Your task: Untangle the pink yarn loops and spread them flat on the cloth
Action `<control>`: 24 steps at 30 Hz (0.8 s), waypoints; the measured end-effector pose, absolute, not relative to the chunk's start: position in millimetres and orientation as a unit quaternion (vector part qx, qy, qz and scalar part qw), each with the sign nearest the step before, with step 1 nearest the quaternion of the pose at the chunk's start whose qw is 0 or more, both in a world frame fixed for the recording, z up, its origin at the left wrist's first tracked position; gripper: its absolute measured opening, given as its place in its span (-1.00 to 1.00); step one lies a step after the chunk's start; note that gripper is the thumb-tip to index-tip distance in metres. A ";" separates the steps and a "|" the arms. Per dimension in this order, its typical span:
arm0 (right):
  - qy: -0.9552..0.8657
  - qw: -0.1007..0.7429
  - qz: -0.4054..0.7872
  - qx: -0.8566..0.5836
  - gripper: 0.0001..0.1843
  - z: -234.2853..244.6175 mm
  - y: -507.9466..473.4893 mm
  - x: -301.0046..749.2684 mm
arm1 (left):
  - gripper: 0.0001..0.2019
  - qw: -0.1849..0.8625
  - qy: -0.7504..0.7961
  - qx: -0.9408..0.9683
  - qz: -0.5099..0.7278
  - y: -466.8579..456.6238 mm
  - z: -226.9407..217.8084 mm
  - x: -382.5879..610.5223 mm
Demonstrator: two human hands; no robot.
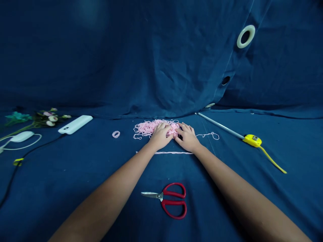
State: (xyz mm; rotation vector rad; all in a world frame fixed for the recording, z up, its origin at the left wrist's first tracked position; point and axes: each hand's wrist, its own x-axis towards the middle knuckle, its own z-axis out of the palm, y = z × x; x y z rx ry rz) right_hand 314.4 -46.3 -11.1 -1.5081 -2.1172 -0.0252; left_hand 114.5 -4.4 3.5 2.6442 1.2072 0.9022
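Observation:
A loose heap of pink yarn (pixel 147 127) lies tangled on the blue cloth. My left hand (pixel 160 134) rests over its right part, fingers curved onto the strands. Facing it, my right hand (pixel 187 137) has its thumb and fingers bent around the other side. Between the two hands a denser bunch of the yarn is gripped; the fingertips are partly buried in it. One loose yarn end (pixel 211 134) trails to the right. Closer to me, a straight length of pink strands (pixel 174 153) stretches crosswise beneath both wrists.
Red-handled scissors (pixel 174 201) lie between my forearms, blades pointing left. A small pink yarn ring (pixel 116 134) sits left of the heap. At right is a yellow tape measure (pixel 252 140) beside a pale rod (pixel 220 125). A white device (pixel 75 124), cables and artificial flowers (pixel 50 118) occupy the left.

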 end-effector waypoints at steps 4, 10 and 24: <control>-0.764 0.290 -0.009 -0.577 -0.19 -10.7 -46.1 314.3 | -0.94 0.052 0.359 0.879 0.308 -8.5 9.1 115.1; -0.688 0.401 -0.013 -0.605 -0.39 -4.9 -46.5 316.9 | -0.88 0.030 0.396 0.866 0.304 -10.3 9.2 115.4; -0.781 0.286 0.019 -0.555 -0.30 -13.8 -41.5 317.0 | -0.59 0.015 0.381 0.884 0.270 -8.0 6.4 116.0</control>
